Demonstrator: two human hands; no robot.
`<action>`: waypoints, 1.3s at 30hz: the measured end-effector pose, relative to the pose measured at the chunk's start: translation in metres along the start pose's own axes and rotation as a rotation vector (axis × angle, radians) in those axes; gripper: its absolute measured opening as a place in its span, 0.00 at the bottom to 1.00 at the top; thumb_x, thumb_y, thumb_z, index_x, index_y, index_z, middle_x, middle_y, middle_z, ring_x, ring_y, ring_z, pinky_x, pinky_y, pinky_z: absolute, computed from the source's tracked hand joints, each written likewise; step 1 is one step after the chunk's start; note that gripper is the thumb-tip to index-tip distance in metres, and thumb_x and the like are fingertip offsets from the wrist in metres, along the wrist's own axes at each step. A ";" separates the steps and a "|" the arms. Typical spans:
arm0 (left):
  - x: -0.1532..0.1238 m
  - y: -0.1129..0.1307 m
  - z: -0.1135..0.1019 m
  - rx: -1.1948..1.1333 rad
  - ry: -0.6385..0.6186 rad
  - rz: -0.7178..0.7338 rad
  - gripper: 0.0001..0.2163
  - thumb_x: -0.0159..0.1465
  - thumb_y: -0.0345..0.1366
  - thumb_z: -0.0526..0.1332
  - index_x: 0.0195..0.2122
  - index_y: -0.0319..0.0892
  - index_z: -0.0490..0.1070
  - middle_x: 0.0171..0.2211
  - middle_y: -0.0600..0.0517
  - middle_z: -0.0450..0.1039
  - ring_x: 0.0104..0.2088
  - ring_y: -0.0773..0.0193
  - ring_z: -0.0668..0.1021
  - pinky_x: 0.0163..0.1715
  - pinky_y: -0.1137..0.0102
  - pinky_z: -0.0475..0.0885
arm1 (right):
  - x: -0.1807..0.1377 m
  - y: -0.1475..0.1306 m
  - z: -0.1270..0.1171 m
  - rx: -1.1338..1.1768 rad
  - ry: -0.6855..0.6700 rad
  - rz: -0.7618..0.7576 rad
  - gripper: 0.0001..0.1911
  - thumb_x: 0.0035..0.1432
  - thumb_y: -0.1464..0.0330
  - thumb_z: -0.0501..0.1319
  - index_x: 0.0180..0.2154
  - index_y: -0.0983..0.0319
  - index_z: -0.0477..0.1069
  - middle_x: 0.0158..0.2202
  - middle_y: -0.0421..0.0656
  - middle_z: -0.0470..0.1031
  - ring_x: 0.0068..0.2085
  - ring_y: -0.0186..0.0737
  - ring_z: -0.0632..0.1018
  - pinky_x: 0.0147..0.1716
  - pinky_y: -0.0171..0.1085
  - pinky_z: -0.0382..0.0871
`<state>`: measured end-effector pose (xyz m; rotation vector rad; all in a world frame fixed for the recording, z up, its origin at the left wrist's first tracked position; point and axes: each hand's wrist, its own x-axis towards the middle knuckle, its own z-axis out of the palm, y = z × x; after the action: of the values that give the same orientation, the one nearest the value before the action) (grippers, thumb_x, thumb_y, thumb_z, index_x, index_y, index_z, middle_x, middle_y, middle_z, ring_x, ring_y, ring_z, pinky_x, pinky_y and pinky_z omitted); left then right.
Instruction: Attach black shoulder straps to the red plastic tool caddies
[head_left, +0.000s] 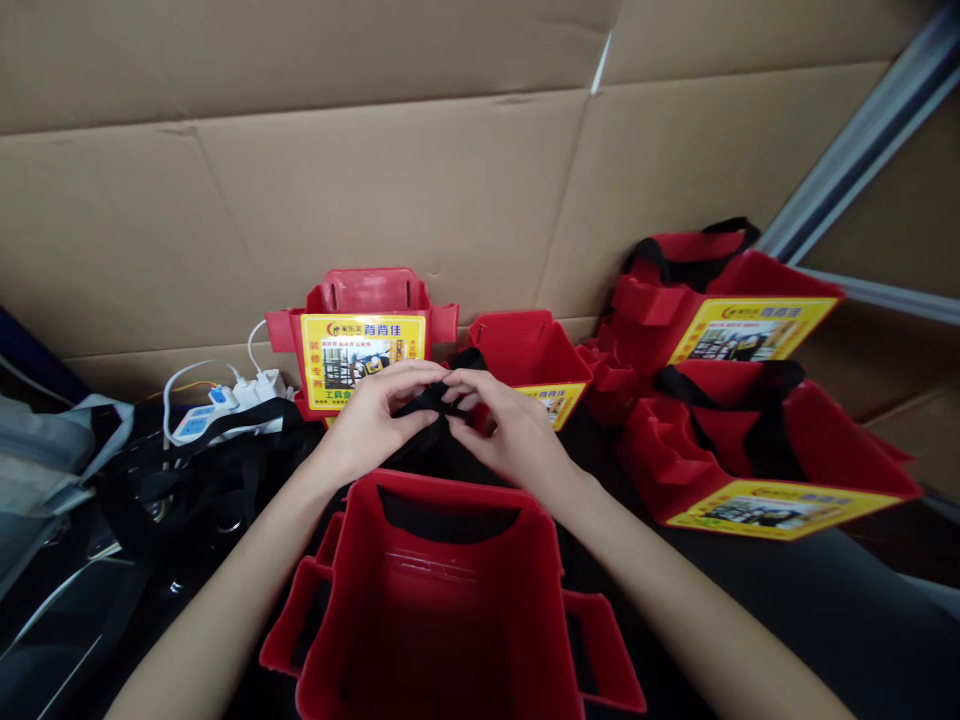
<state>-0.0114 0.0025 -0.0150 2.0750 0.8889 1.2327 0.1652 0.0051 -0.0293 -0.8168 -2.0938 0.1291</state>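
A red plastic tool box (450,620) stands close in front of me, its inside facing up and a wide slot in its far wall. Just beyond that wall, my left hand (382,410) pinches a black strap (420,430) between thumb and fingers. My right hand (510,425) meets it from the other side, its fingers closed on the same black strap. The fingertips of both hands nearly touch. Part of the strap is hidden behind the fingers, and whether it has a buckle there I cannot tell.
Behind my hands stand a red box with a yellow label (364,365) and another red box (517,350). Red boxes with black straps (780,480) are stacked at the right. At left lie a white power strip (217,410) and tangled black straps (202,500). Cardboard (375,200) covers the wall.
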 end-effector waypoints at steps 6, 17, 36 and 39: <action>0.000 -0.001 0.000 -0.028 -0.006 -0.042 0.18 0.54 0.25 0.60 0.47 0.42 0.68 0.47 0.48 0.69 0.43 0.63 0.74 0.47 0.64 0.70 | 0.001 0.000 0.001 0.125 0.047 0.164 0.14 0.54 0.71 0.54 0.44 0.59 0.60 0.30 0.38 0.70 0.21 0.27 0.70 0.19 0.29 0.62; 0.001 0.000 0.007 -0.258 -0.044 -0.104 0.16 0.52 0.28 0.64 0.42 0.41 0.66 0.41 0.50 0.72 0.38 0.66 0.76 0.42 0.70 0.73 | 0.007 -0.005 -0.014 0.453 -0.099 0.119 0.13 0.55 0.68 0.58 0.42 0.59 0.56 0.24 0.33 0.59 0.22 0.25 0.63 0.20 0.28 0.57; -0.001 0.003 0.007 0.004 0.142 0.003 0.08 0.54 0.29 0.62 0.36 0.40 0.70 0.35 0.52 0.73 0.33 0.69 0.77 0.36 0.75 0.72 | 0.012 0.002 -0.008 0.691 0.161 0.353 0.26 0.49 0.62 0.63 0.48 0.59 0.57 0.43 0.45 0.61 0.34 0.31 0.70 0.23 0.29 0.67; -0.002 0.001 0.002 0.023 0.005 0.018 0.08 0.54 0.29 0.61 0.37 0.41 0.70 0.36 0.52 0.74 0.36 0.67 0.77 0.39 0.72 0.72 | 0.016 0.007 -0.011 0.944 0.048 0.593 0.23 0.53 0.60 0.59 0.48 0.62 0.58 0.44 0.49 0.66 0.37 0.35 0.73 0.29 0.32 0.71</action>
<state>-0.0100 -0.0006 -0.0161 2.1037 0.8927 1.2435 0.1701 0.0180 -0.0136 -0.7733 -1.4095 1.2815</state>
